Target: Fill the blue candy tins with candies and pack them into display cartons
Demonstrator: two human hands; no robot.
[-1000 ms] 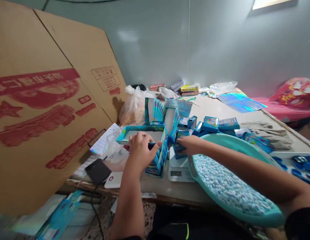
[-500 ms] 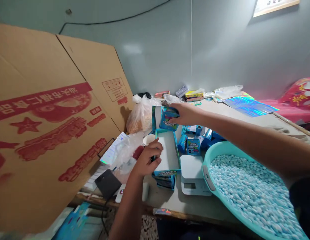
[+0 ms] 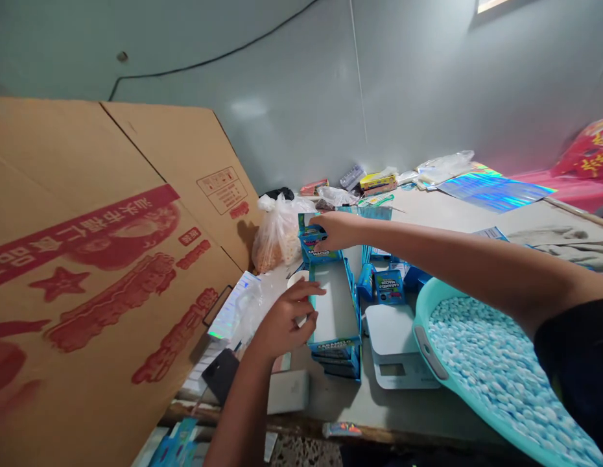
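My right hand (image 3: 338,230) is closed around small blue caramel boxes (image 3: 321,251) at the far end of an open blue display box (image 3: 334,305). The display box has a white inside, and its bare floor shows. It rests on top of more blue cartons (image 3: 336,363). Fingers apart, my left hand (image 3: 289,318) is at the display box's left wall, with the index fingertip over the rim. More small blue caramel boxes (image 3: 389,287) lie on the table just right of the display box.
A white kitchen scale (image 3: 391,331) stands right of the cartons. Beside it, a turquoise basin (image 3: 421,311) holds light-blue candies. A big cardboard carton (image 3: 102,259) rises at left. Plastic bags (image 3: 282,227) and a white block (image 3: 288,392) are also near.
My right hand has lowered the small caramel boxes into the far end of the display box. My left hand stays by the left wall. The view has shifted slightly.
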